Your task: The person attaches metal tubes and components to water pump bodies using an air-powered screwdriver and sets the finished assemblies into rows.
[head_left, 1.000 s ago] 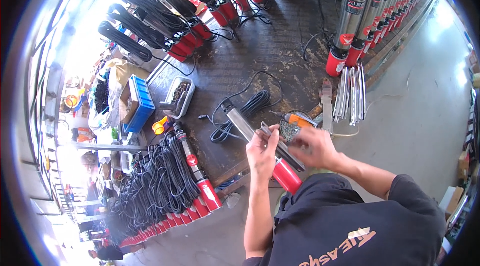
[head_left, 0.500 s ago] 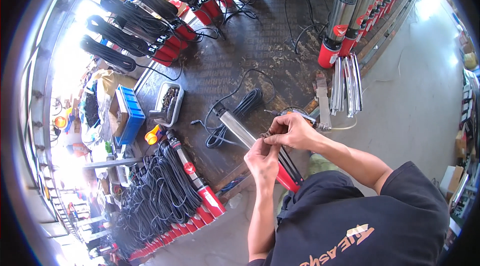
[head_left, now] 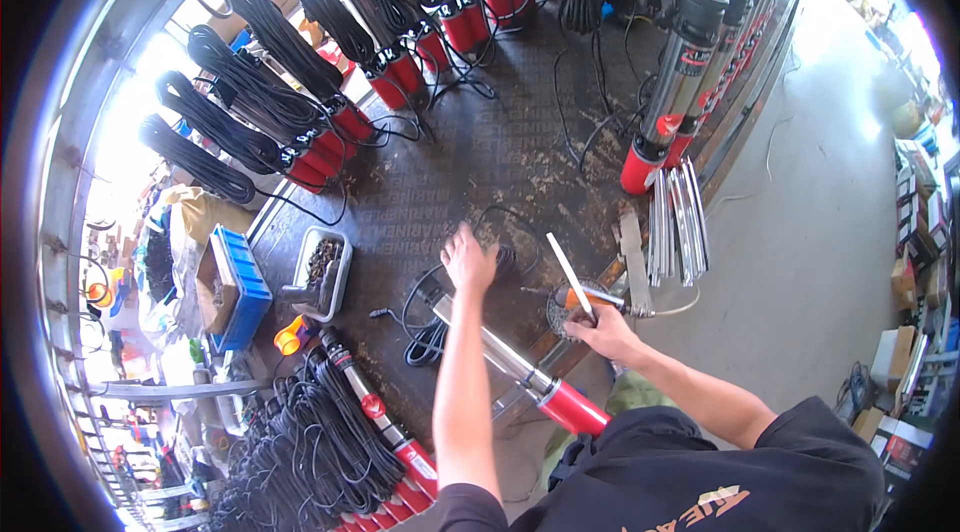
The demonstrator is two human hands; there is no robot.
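In front of me lies a long submersible pump with a steel tube and a red end, tilted across the table edge toward my body. My left hand is stretched out above the pump's far end and a coil of black cable. Its fingers are spread, a little blurred, and show nothing in them. My right hand grips a thin white stick pointing up and away. Close by that hand lie an orange-bodied tool and a round metal dish, partly covered by the hand.
A white tub of small dark parts and a blue crate stand at left. Red-ended pumps with coiled cables line the near left and far side. Upright pumps and steel strips stand at right.
My hands, together over the pump before, have separated. The left has reached away over the cable; the right has moved down and right and now holds a white stick. The view has shifted slightly.
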